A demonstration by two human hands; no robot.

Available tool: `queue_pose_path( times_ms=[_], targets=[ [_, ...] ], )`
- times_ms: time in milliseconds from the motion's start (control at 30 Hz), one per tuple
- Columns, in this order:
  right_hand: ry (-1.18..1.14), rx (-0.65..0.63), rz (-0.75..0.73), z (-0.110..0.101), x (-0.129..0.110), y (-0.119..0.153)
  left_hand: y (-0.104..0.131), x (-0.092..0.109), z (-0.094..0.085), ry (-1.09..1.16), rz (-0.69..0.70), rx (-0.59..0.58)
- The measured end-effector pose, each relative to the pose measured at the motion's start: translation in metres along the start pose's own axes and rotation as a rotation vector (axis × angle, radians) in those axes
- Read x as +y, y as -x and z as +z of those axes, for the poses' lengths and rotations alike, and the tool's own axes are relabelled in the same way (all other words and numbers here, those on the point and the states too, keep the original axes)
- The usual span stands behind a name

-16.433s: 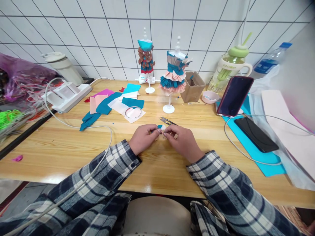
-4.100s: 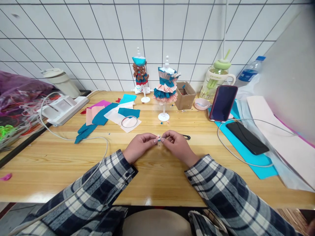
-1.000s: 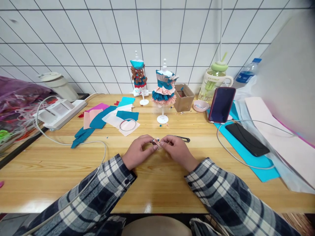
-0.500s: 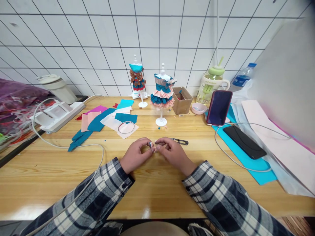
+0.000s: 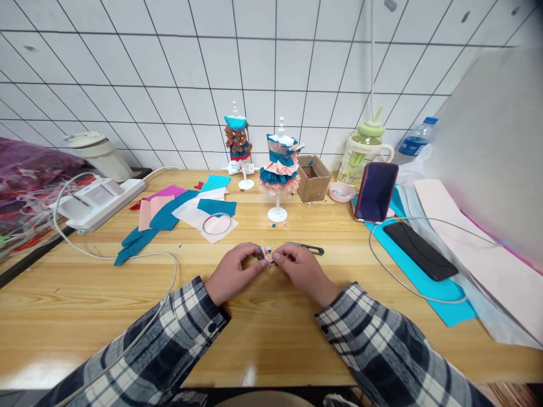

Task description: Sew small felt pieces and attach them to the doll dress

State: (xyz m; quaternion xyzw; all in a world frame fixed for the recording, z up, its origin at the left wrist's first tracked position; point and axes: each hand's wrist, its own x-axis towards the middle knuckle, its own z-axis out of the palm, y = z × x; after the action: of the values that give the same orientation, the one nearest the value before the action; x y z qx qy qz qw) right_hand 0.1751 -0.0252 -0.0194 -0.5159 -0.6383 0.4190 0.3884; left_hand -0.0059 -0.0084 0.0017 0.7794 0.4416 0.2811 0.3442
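A small piece of pink and blue crepe paper [image 5: 268,254] is pinched between my two hands above the wooden table. My left hand [image 5: 237,271] grips its left side with thumb and forefinger. From the right, my right hand [image 5: 303,271] pinches the other side. Black thread snips [image 5: 311,249] lie just behind my right hand. Farther back stands a small white dress stand with a blue and pink ruffled paper dress [image 5: 279,167]. Beside it on the left is a second stand with a brown, red and blue dress [image 5: 237,141].
Paper pieces [image 5: 169,212] and a wire ring [image 5: 217,224] lie at the left. Behind are a cardboard box [image 5: 314,183], pink bowl [image 5: 341,192] and cup [image 5: 365,147]. At the right are an upright phone [image 5: 376,192] and a flat one [image 5: 419,251]. A cable [image 5: 175,265] crosses my left sleeve.
The view has tilted slightly upward. My fingers have shifted a little around the paper piece, and more of its pink part shows between them.
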Motion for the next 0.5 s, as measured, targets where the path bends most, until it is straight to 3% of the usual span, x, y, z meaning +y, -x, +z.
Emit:
queue_pose_path(
  times_ms=[300,500],
  targets=[
    [0.036,-0.034,-0.001,0.0001,-0.0046,0.0015,-0.0023,0.0019,-0.0011,0.132,-0.068,0.017],
    [0.139,0.149,-0.016,-0.0021,-0.0069,0.0022,-0.0016,-0.0022,0.0016,0.101,-0.07,-0.007]
  ],
)
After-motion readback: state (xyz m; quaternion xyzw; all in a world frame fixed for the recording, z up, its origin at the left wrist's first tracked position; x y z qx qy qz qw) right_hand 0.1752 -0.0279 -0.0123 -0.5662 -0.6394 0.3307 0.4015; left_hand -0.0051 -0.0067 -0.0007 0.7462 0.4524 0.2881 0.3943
